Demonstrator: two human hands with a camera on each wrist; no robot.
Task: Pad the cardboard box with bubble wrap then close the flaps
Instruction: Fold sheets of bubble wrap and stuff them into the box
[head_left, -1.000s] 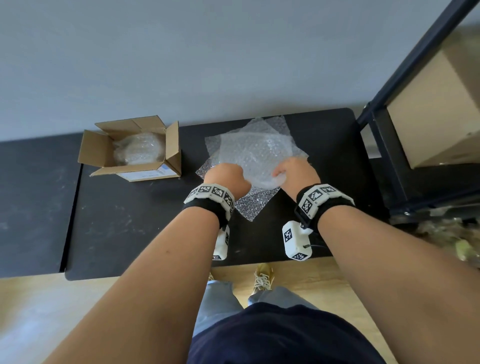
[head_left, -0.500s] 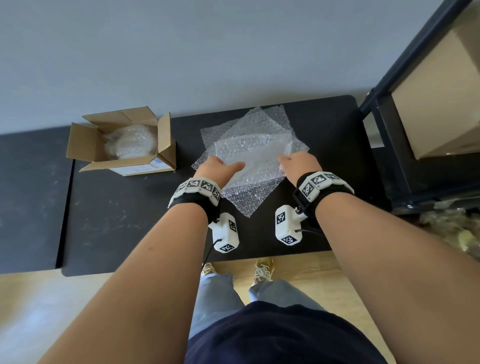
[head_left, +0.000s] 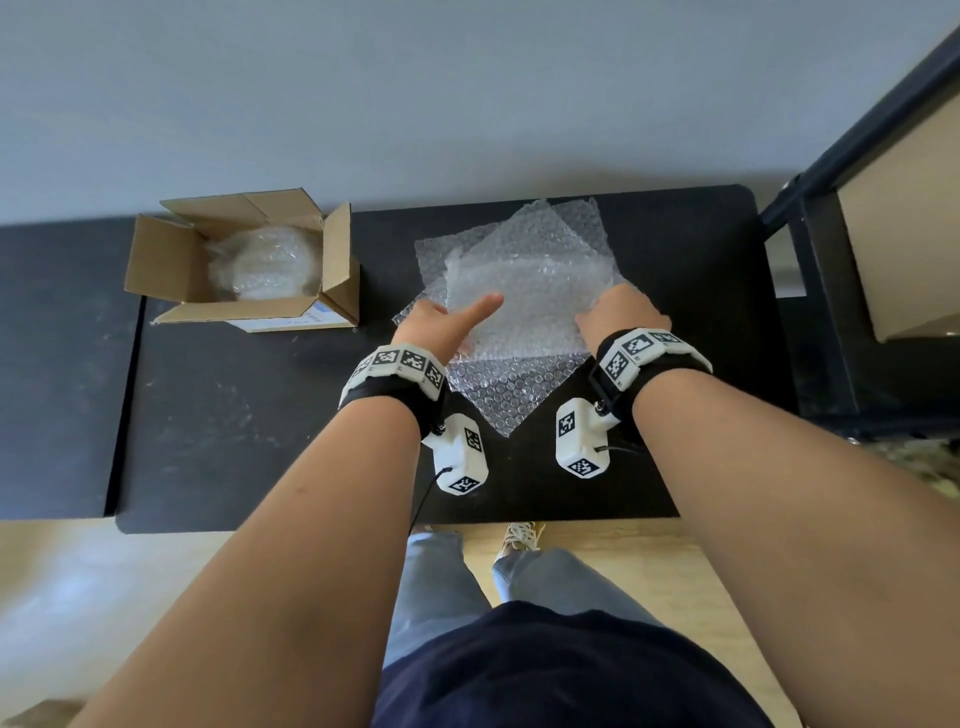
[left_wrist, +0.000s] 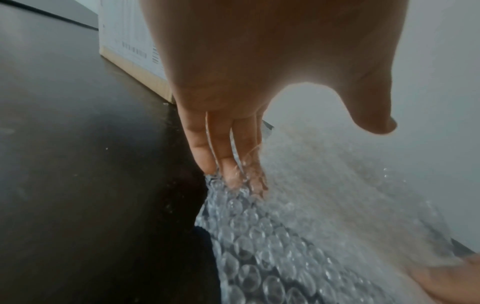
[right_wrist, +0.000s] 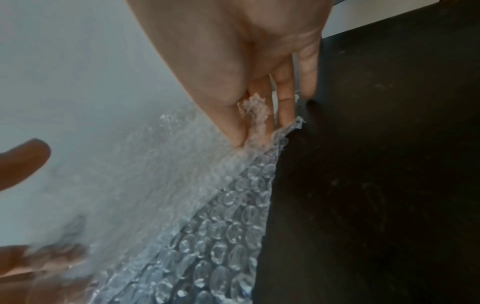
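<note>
An open cardboard box (head_left: 171, 260) stands at the table's back left, flaps up, with a wad of bubble wrap (head_left: 265, 265) inside. Several bubble wrap sheets (head_left: 524, 395) lie stacked at the table's middle. The top sheet (head_left: 530, 291) is held at both side edges. My left hand (head_left: 441, 325) has straight fingers (left_wrist: 223, 148) slid under the sheet's left edge, and its thumb is stretched out above. My right hand (head_left: 615, 312) pinches the right edge between thumb and fingers (right_wrist: 233, 123).
The black table (head_left: 234, 441) has bare surface around the box and in front of the sheets. A second dark table (head_left: 52, 364) adjoins it on the left. A black shelf frame (head_left: 810, 249) with a large cardboard box (head_left: 904, 208) stands at the right.
A second ago both hands were bunched close together on the sheet. They have moved apart to its side edges, the sheet is spread out, and my left thumb has stretched out.
</note>
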